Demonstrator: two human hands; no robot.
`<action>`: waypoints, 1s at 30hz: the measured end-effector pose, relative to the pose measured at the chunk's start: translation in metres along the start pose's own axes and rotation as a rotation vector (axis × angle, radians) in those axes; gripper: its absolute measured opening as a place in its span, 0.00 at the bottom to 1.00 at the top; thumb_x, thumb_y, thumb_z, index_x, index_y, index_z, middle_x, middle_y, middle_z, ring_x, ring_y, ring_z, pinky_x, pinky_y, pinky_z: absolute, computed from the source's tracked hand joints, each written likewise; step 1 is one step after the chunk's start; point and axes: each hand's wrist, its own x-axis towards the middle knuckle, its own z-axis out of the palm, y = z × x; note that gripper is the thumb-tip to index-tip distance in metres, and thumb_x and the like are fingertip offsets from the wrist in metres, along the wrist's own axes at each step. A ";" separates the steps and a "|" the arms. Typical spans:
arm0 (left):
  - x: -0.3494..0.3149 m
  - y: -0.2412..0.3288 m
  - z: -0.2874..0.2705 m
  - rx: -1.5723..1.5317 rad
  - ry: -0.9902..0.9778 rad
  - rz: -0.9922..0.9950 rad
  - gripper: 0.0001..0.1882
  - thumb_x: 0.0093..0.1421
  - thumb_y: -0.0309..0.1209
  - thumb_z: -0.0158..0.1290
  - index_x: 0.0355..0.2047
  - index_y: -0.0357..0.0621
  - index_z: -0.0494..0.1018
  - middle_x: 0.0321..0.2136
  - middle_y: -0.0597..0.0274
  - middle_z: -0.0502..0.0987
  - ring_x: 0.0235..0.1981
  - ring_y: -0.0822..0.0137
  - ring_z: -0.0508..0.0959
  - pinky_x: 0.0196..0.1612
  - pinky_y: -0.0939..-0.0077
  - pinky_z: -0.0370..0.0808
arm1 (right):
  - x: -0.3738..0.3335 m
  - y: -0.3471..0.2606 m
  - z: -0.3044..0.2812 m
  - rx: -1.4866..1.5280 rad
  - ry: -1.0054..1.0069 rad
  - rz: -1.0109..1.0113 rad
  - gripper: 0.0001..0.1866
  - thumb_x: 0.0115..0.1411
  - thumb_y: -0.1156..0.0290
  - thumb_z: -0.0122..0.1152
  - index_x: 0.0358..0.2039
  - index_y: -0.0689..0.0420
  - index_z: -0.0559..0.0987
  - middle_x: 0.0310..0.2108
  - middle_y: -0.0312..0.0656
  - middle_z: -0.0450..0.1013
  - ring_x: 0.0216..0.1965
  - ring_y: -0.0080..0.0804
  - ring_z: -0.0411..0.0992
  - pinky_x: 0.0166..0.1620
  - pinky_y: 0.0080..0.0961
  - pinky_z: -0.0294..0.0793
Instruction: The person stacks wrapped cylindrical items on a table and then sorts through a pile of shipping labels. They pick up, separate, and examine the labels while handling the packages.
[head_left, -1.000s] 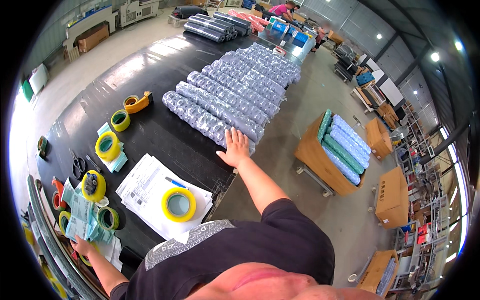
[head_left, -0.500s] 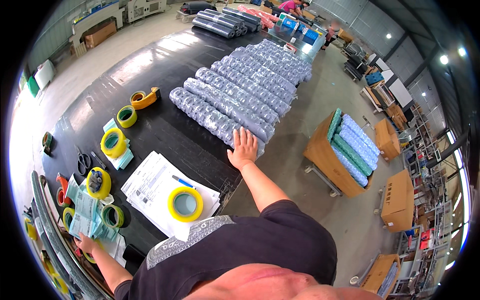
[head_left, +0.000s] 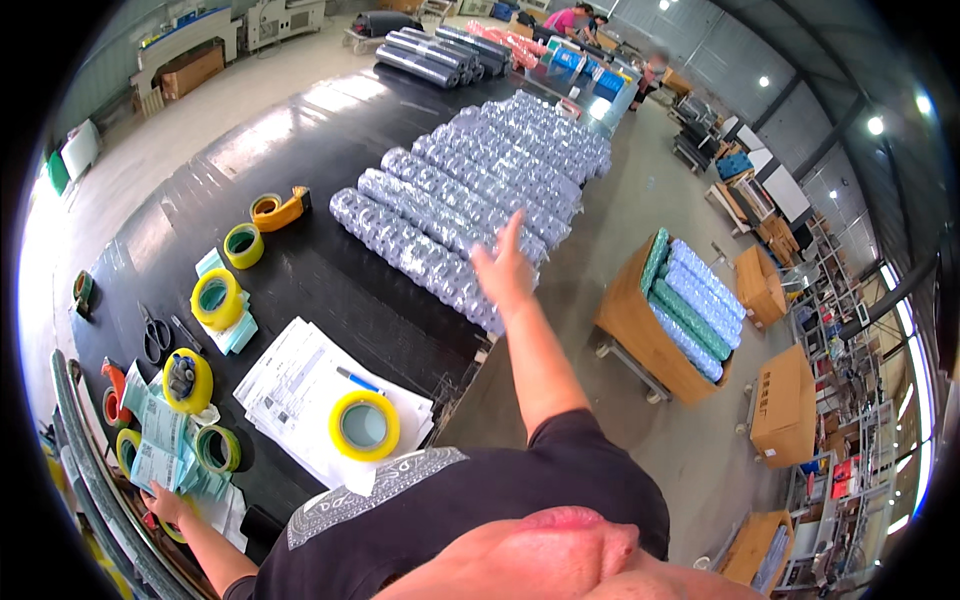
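Several wrapped, lavender-grey bumpy rolls (head_left: 425, 245) lie side by side on the black table. Above their near right ends is my right hand (head_left: 508, 275), open, with thumb and forefinger apart and nothing in it. At the lower left, my left hand (head_left: 168, 504) has its fingers closed at the near edge of some pale blue printed slips (head_left: 165, 440); the fingertips are partly hidden. Close to it sit a green-yellow tape roll (head_left: 217, 449) and a yellow tape roll (head_left: 203, 384) with dark grey objects in its core.
Printed sheets (head_left: 290, 385) hold a blue pen (head_left: 358, 380) and a yellow tape roll (head_left: 392, 425). Black scissors (head_left: 156, 338) and an orange tape dispenser (head_left: 290, 209) lie leftward. A wheeled carton (head_left: 640, 340) of green and lavender rolls stands right of the table (head_left: 300, 270). People work at the far end.
My right hand has lifted off the nearest roll and moved up and slightly rightward over the rolls, fingers spreading. My left hand stays by the slips. The whole view has shifted a little.
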 end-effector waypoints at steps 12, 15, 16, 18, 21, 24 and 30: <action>-0.005 0.011 0.002 0.100 0.030 -0.006 0.26 0.63 0.37 0.51 0.57 0.33 0.66 0.49 0.46 0.76 0.45 0.53 0.78 0.47 0.66 0.72 | -0.035 0.045 0.064 -0.591 -0.159 -0.162 0.41 0.56 0.45 0.57 0.66 0.48 0.60 0.67 0.44 0.55 0.67 0.43 0.52 0.65 0.50 0.51; -0.004 0.011 -0.001 0.131 0.049 -0.013 0.26 0.63 0.37 0.52 0.57 0.33 0.67 0.49 0.46 0.76 0.45 0.54 0.78 0.48 0.66 0.71 | -0.039 0.043 0.070 -0.612 -0.232 -0.123 0.41 0.55 0.43 0.57 0.66 0.46 0.60 0.67 0.43 0.55 0.68 0.40 0.51 0.66 0.49 0.49; -0.006 0.013 0.000 0.130 0.060 -0.015 0.27 0.62 0.38 0.52 0.56 0.33 0.67 0.49 0.46 0.76 0.46 0.54 0.78 0.49 0.67 0.70 | -0.035 0.042 0.069 -0.603 -0.243 -0.122 0.41 0.55 0.43 0.58 0.66 0.46 0.60 0.67 0.43 0.56 0.68 0.40 0.51 0.66 0.49 0.49; -0.005 0.014 -0.001 0.159 0.101 -0.004 0.26 0.62 0.37 0.53 0.56 0.32 0.68 0.49 0.46 0.76 0.46 0.56 0.78 0.49 0.68 0.70 | -0.033 0.042 0.067 -0.587 -0.249 -0.134 0.42 0.54 0.43 0.58 0.66 0.48 0.61 0.66 0.44 0.58 0.68 0.39 0.52 0.65 0.49 0.49; -0.029 0.041 0.008 0.133 0.034 -0.034 0.25 0.62 0.36 0.53 0.55 0.32 0.68 0.48 0.47 0.77 0.45 0.57 0.78 0.49 0.69 0.71 | -0.026 0.056 0.058 -0.530 -0.304 -0.102 0.43 0.54 0.43 0.59 0.66 0.51 0.61 0.66 0.44 0.58 0.68 0.39 0.51 0.66 0.48 0.48; -0.021 0.032 0.001 0.047 0.024 -0.031 0.26 0.63 0.35 0.51 0.58 0.34 0.66 0.48 0.47 0.76 0.45 0.55 0.78 0.46 0.67 0.73 | -0.003 0.033 0.042 -0.394 -0.337 0.004 0.47 0.56 0.44 0.57 0.67 0.59 0.53 0.57 0.49 0.69 0.58 0.47 0.66 0.58 0.45 0.64; -0.010 0.019 -0.002 0.070 0.045 -0.011 0.25 0.64 0.34 0.51 0.58 0.32 0.65 0.49 0.47 0.76 0.44 0.56 0.78 0.46 0.68 0.74 | 0.052 -0.023 -0.029 -0.270 0.140 0.367 0.53 0.59 0.47 0.54 0.66 0.72 0.39 0.37 0.52 0.78 0.40 0.50 0.77 0.46 0.40 0.74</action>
